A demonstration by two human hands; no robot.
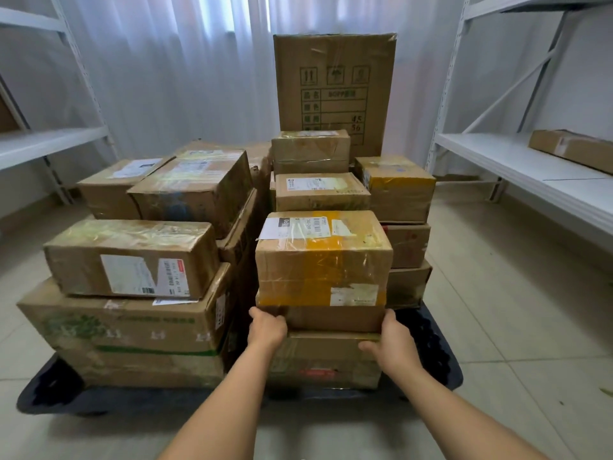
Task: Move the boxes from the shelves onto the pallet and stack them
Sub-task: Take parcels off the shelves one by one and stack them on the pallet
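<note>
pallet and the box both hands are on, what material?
Pallet: looks like dark blue moulded plastic, matte, rounded corners. Box gripped by left hand and right hand: brown corrugated cardboard, matte, plain on its visible face.

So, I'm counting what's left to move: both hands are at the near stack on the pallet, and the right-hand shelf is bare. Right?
Not quite. The head view shows a flat box lying on the right-hand shelf. The rest holds: the left hand and right hand are at the near stack on the pallet.
</note>
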